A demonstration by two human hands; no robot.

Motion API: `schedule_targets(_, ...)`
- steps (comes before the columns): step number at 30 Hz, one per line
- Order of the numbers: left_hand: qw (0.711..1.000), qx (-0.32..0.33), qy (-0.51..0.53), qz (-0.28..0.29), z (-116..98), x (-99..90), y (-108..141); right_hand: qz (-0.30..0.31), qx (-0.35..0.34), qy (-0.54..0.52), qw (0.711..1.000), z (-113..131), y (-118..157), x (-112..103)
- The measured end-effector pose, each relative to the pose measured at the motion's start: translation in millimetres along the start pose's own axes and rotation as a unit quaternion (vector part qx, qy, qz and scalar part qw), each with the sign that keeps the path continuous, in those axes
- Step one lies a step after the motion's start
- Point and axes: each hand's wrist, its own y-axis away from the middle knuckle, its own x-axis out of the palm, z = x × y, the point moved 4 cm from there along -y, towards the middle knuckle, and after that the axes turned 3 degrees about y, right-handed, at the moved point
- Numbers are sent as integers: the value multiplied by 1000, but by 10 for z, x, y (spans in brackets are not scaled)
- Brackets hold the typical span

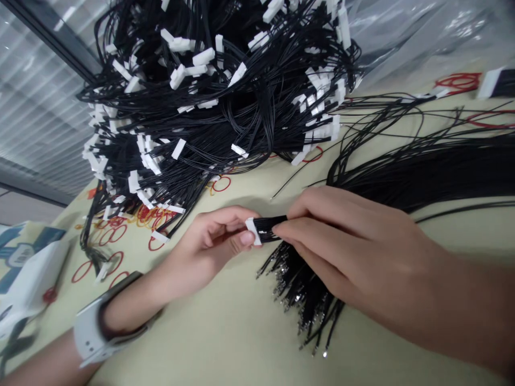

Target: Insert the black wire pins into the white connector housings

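Note:
Between thumb and fingers, my left hand [217, 246] pinches a white connector housing [254, 231]. Several black wires [270, 227] run side by side out of the housing to the right. My right hand [358, 252] is closed on these wires a short way from the housing, its thumb and forefinger pressed together. Below and partly behind the right hand, a bundle of loose black wires [298, 284] ends in small shiny metal terminals. The rest of that wire bundle [454, 166] stretches away to the right, partly hidden by the hand.
A large heap of black cables with white connectors [225, 107] covers the back of the table [225, 332]. Red and yellow rubber bands [148, 217] lie at its left foot. A white box [32, 284] stands at the left, clear plastic sheeting [426, 43] at the back right.

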Motion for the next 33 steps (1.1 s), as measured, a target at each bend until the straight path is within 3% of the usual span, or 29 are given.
schedule_targets(3, 1000, -4, -2, 2, -2, -5, -9, -18, -64, -3, 998, 79, -17, -37)
schedule_targets(5, 1000, -6, 0, 5, 2, -7, -17, 14, -103, 11, 995, 118, -29, -27)
schedule_targets(8, 1000, -3, 9, 14, 11, -6, -22, 85, -110, 45, 989, 93, -45, 9)
schedule_targets(12, 1000, -1, 5, 16, 23, -14, -16, 79, -131, 79, 985, 39, -56, -20)
schedule_targets(17, 1000, -4, 7, 22, 17, -12, -9, 99, -66, 35, 992, -89, -97, 3)
schedule_targets(22, 1000, -4, 4, 22, -2, -14, -20, 12, 9, -72, 997, -192, -163, -24)
schedule_targets(27, 1000, 8, -7, 19, -25, -18, -34, 81, 150, -56, 984, -187, -185, -63)
schedule_targets(33, 1000, 16, -7, 21, -29, -4, -21, -43, 102, -174, 979, -12, -188, -198)
